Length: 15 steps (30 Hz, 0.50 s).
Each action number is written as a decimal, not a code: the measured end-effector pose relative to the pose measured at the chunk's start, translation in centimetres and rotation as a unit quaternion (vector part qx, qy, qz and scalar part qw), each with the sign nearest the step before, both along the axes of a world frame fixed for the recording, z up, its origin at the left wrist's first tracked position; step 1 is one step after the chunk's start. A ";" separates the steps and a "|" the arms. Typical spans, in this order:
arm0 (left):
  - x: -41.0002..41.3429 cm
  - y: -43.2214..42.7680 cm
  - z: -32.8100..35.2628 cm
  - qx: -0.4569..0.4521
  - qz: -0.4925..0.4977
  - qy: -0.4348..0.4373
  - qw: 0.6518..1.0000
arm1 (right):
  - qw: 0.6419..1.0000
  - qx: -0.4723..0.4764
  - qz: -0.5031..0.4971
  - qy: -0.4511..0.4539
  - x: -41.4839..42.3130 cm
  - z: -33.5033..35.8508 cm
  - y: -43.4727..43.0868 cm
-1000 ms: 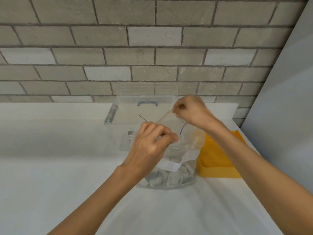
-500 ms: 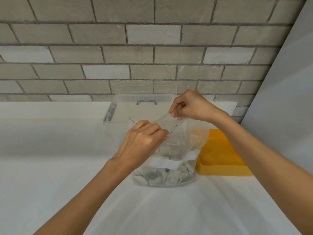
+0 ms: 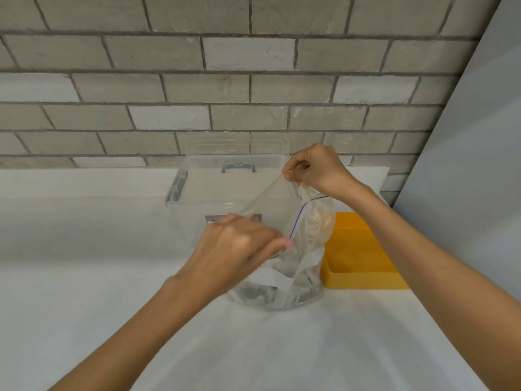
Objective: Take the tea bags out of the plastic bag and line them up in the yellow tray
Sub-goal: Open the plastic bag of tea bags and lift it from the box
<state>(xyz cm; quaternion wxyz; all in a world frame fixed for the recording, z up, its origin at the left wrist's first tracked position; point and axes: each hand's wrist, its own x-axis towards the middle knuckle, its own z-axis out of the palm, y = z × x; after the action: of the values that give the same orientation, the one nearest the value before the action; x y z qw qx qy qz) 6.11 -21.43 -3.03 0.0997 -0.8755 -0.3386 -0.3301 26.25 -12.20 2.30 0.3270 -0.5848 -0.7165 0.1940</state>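
clear storage box (image 3: 225,176): on white counter (image 3: 84,249), grey latches | brick wall (image 3: 197,80) behind | pale panel (image 3: 465,165) right

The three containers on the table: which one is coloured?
The tray, solid yellow, right of the bag. The bag and the box behind it are clear.

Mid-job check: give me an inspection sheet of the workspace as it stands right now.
Surface: white table, bare in front.
Job's things: plastic bag upright on the table, tea bags at its bottom; yellow tray beside it, no tea bags seen inside.
Clutter: clear storage bin behind the bag.
Grippers: left hand and right hand each pinch the bag's top edge.
Cables: nothing seen.
Surroundings: grey brick wall behind; plain panel on the right.
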 end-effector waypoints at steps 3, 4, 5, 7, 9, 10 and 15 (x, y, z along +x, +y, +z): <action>0.0 1.6 2.2 -0.024 0.043 -0.034 0.998 | 0.999 0.018 0.023 -0.025 -0.1 0.6 -0.9; -0.1 2.3 2.4 -0.013 0.070 -0.015 0.997 | 0.997 0.043 0.039 -0.042 -0.2 0.7 -1.3; 0.0 2.9 2.4 -0.009 0.106 0.015 0.994 | 0.994 0.068 0.061 -0.063 -0.4 0.8 -1.8; 0.1 3.5 2.2 -0.046 0.181 0.069 0.980 | 0.983 0.087 0.096 -0.127 -0.6 0.8 -2.9; 0.0 3.4 1.9 -0.144 0.222 0.084 0.961 | 0.969 0.052 0.089 -0.225 -0.5 0.4 -3.9; -0.3 3.5 1.6 -0.199 0.227 0.076 0.950 | 0.958 0.016 0.072 -0.276 -0.3 0.0 -4.3; -1.8 2.9 0.3 -0.345 0.214 0.024 0.913 | 0.934 -0.165 0.034 -0.315 1.0 -2.4 -5.8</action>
<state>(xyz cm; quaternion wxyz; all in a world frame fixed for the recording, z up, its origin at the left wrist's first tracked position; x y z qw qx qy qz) 4.31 -18.48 -2.70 -0.1323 -0.7697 -0.6081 -0.1419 27.29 -18.03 -0.15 -0.0236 -0.6369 -0.7601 0.1267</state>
